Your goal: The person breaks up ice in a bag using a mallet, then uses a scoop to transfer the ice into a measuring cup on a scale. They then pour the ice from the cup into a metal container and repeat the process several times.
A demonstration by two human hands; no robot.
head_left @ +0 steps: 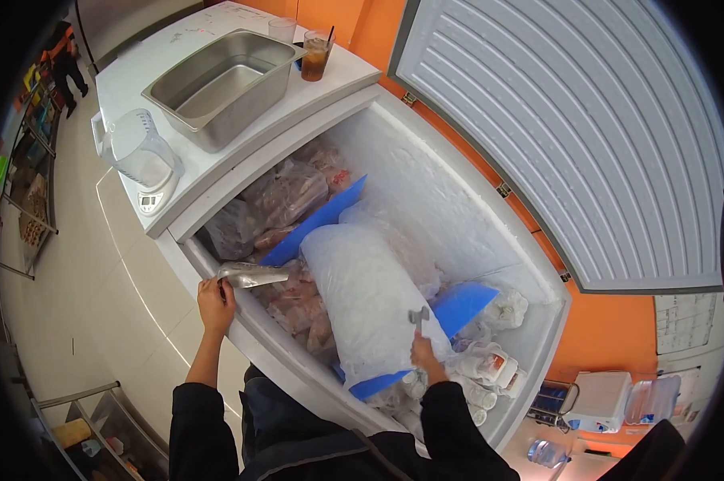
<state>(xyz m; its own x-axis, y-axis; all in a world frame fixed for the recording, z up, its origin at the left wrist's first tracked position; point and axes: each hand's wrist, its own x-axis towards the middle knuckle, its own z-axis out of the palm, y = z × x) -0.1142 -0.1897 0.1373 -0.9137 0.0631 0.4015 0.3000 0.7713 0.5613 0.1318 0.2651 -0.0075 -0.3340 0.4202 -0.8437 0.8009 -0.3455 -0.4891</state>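
Note:
My left hand [216,305] is closed around the handle of a metal scoop [254,275], over the freezer's front rim. My right hand [426,353] is closed on a small grey hammer-like tool [419,316], its head over the lower right of a big plastic bag of white ice [362,289]. The bag lies in the open chest freezer [458,176], across blue divider panels [318,220]. Bagged frozen meat [298,305] lies left of the ice bag. Wrapped white packages [490,365] sit at its right.
On the freezer's white top stand a deep steel pan [217,84], a clear measuring jug [141,148] on a scale [153,199], and a glass of brown drink [315,56]. The ribbed freezer lid [570,136] is raised. A person [64,64] stands far left, near shelves [33,184].

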